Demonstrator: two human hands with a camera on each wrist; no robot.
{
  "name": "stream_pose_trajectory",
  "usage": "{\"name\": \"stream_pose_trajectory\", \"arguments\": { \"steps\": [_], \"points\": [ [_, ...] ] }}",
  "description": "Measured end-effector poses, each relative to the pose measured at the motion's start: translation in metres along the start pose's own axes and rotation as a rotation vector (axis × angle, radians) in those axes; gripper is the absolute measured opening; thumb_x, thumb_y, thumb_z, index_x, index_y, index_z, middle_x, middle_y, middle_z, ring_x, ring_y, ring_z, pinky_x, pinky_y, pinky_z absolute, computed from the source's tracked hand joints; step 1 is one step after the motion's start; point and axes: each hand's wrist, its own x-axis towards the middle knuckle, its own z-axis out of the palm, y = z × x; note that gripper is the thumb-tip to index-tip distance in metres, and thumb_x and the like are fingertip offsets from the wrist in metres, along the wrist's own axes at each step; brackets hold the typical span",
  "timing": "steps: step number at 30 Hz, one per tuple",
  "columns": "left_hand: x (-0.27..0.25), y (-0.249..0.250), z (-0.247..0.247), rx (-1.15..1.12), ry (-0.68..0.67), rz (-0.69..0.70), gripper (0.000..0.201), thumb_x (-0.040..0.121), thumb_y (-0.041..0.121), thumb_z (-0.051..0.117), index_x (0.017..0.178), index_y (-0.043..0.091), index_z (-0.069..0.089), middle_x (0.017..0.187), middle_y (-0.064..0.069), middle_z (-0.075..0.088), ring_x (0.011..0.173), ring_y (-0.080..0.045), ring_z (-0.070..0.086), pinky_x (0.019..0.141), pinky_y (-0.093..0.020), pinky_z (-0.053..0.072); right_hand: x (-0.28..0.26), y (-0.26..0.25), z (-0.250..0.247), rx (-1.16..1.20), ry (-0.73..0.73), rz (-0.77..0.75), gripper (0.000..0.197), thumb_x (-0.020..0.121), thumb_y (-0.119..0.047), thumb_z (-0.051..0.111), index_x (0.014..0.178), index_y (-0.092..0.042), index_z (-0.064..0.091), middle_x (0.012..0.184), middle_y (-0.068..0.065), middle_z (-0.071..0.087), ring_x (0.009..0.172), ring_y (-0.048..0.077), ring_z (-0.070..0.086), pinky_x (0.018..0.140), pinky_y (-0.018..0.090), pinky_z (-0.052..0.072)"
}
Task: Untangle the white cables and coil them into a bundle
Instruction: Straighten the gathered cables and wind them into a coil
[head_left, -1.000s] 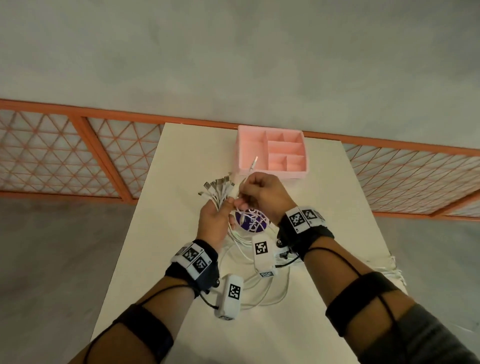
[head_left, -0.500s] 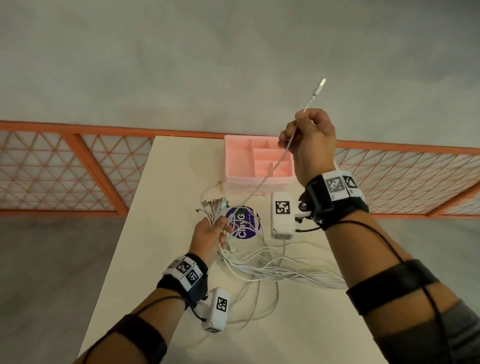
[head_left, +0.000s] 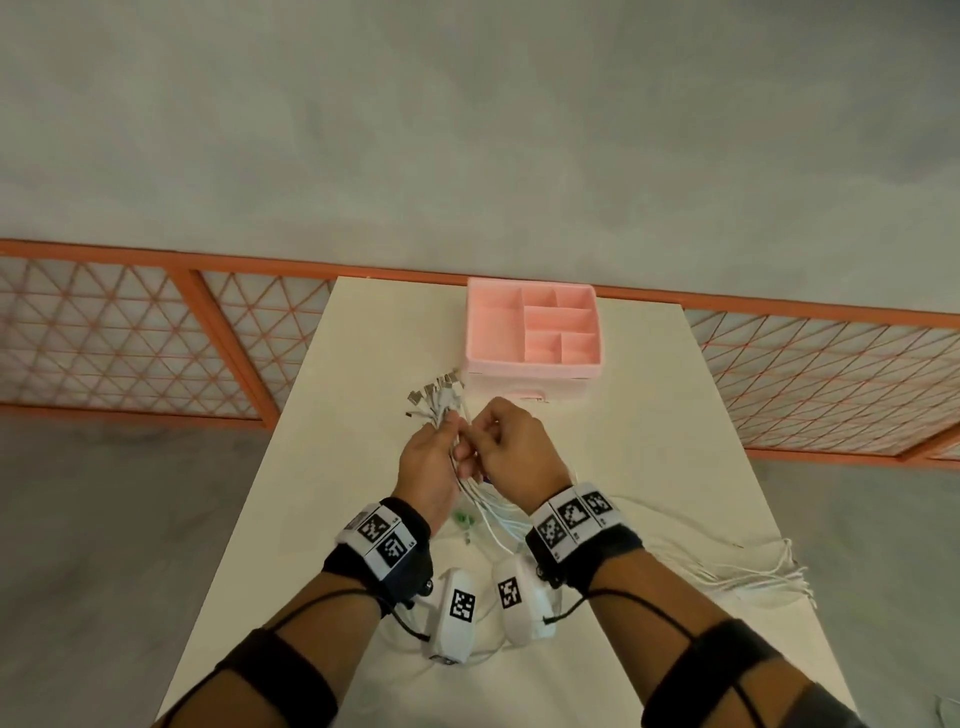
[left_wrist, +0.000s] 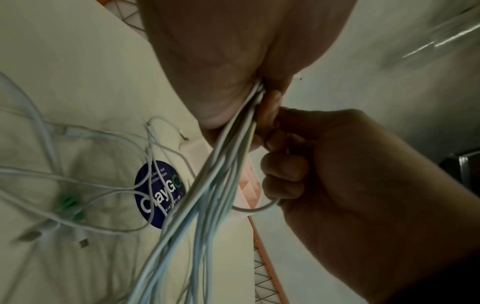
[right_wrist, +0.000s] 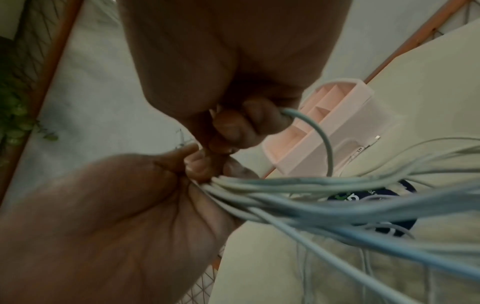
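Observation:
My left hand (head_left: 434, 460) grips a bunch of white cables (left_wrist: 221, 174) above the table, and their metal plug ends (head_left: 435, 397) fan out past my fingers. My right hand (head_left: 511, 449) is pressed against the left one and pinches a single white cable (right_wrist: 322, 139), which loops out of its curled fingers beside the bunch. The gathered cables (right_wrist: 337, 197) run down from the left fist and trail off to the table's right side (head_left: 748, 577). More loose white cables (left_wrist: 85, 164) lie tangled on the table below.
A pink divided organiser box (head_left: 535, 332) stands at the far end of the cream table (head_left: 649, 415). A dark blue round sticker (left_wrist: 158, 197) and a small green clip (left_wrist: 68, 203) sit among the loose cables. An orange lattice railing (head_left: 156, 332) runs behind the table.
My right hand, raised high with one cable half a second ago, has come back down to the left hand and now brings that cable to the held bunch. The left hand stayed put.

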Motion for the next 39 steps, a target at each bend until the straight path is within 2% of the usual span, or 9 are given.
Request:
{"name": "stream_pose_trajectory", "arguments": {
  "steps": [5, 13, 18, 21, 24, 27, 31, 33, 39],
  "points": [
    [-0.005, -0.004, 0.001, 0.094, 0.033, 0.083, 0.032, 0.105, 0.021, 0.047, 0.075, 0.008, 0.048, 0.06, -0.005, 0.041, 0.047, -0.012, 0.043, 0.043, -0.022, 0.041, -0.009, -0.005, -0.001, -0.223, -0.012, -0.084, 0.017, 0.093, -0.021, 0.054, 0.077, -0.015, 0.055, 0.063, -0.002, 0.07, 0.057, 0.01, 0.066, 0.065, 0.037, 0.057],
    [-0.005, -0.005, -0.003, 0.07, 0.107, 0.035, 0.025, 0.102, 0.015, 0.051, 0.078, 0.008, 0.053, 0.063, -0.006, 0.052, 0.054, -0.017, 0.045, 0.05, -0.028, 0.04, -0.018, 0.001, -0.01, -0.422, -0.095, -0.205, 0.013, 0.093, -0.024, 0.059, 0.096, -0.018, 0.071, 0.071, -0.008, 0.065, 0.06, 0.005, 0.054, 0.061, 0.019, 0.043],
    [0.002, 0.013, -0.008, -0.193, 0.146, 0.04, 0.024, 0.105, 0.017, 0.045, 0.083, 0.013, 0.052, 0.062, 0.0, 0.055, 0.06, -0.019, 0.061, 0.061, -0.032, 0.046, -0.019, 0.038, -0.032, -0.404, -0.034, 0.043, 0.019, 0.092, -0.021, 0.059, 0.077, -0.015, 0.068, 0.069, -0.005, 0.063, 0.064, 0.012, 0.057, 0.063, 0.026, 0.042],
    [0.002, 0.02, -0.012, -0.26, 0.075, 0.072, 0.031, 0.106, 0.021, 0.043, 0.075, 0.016, 0.047, 0.052, 0.005, 0.039, 0.044, -0.014, 0.041, 0.057, -0.033, 0.05, -0.02, 0.074, -0.053, -0.481, 0.01, 0.252, 0.017, 0.091, -0.021, 0.061, 0.077, -0.017, 0.069, 0.08, 0.001, 0.064, 0.076, 0.018, 0.059, 0.069, 0.023, 0.04],
    [-0.004, 0.023, -0.009, -0.128, 0.05, 0.101, 0.034, 0.105, 0.025, 0.047, 0.072, 0.019, 0.044, 0.051, 0.007, 0.031, 0.04, -0.009, 0.027, 0.044, -0.025, 0.036, -0.023, 0.092, -0.07, -0.532, 0.056, 0.372, 0.015, 0.089, -0.028, 0.064, 0.075, -0.024, 0.068, 0.087, 0.005, 0.066, 0.086, 0.024, 0.062, 0.074, 0.027, 0.046],
    [-0.01, 0.018, -0.005, 0.012, 0.01, 0.143, 0.031, 0.101, 0.022, 0.057, 0.072, 0.019, 0.045, 0.053, 0.005, 0.026, 0.042, -0.01, 0.024, 0.043, -0.023, 0.029, -0.023, 0.079, -0.075, -0.3, 0.035, 0.342, 0.018, 0.089, -0.017, 0.063, 0.072, -0.013, 0.069, 0.07, 0.006, 0.07, 0.067, 0.02, 0.064, 0.072, 0.034, 0.054],
    [-0.012, 0.006, -0.001, 0.147, -0.014, 0.154, 0.025, 0.095, 0.014, 0.066, 0.073, 0.016, 0.053, 0.05, 0.004, 0.029, 0.042, -0.011, 0.025, 0.042, -0.024, 0.028, -0.022, 0.034, -0.073, 0.356, 0.082, 0.261, 0.029, 0.085, 0.016, 0.042, 0.085, 0.005, 0.068, 0.081, 0.029, 0.067, 0.064, 0.027, 0.064, 0.064, 0.034, 0.057],
    [-0.011, 0.003, 0.001, 0.181, -0.01, 0.167, 0.019, 0.093, 0.014, 0.069, 0.076, 0.015, 0.06, 0.055, -0.002, 0.037, 0.041, -0.01, 0.027, 0.042, -0.023, 0.029, -0.019, 0.014, -0.072, 0.547, 0.048, 0.246, 0.032, 0.081, 0.015, 0.035, 0.088, 0.012, 0.066, 0.081, 0.031, 0.065, 0.066, 0.031, 0.063, 0.063, 0.035, 0.055],
    [-0.008, 0.002, 0.007, 0.222, -0.068, 0.19, 0.023, 0.088, 0.022, 0.075, 0.096, 0.002, 0.07, 0.067, -0.011, 0.048, 0.042, -0.011, 0.033, 0.047, -0.024, 0.031, -0.019, -0.012, -0.06, 0.465, -0.059, 0.072, 0.006, 0.089, 0.003, 0.063, 0.087, 0.004, 0.068, 0.074, 0.018, 0.068, 0.059, 0.022, 0.058, 0.06, 0.029, 0.051]
  ]
}}
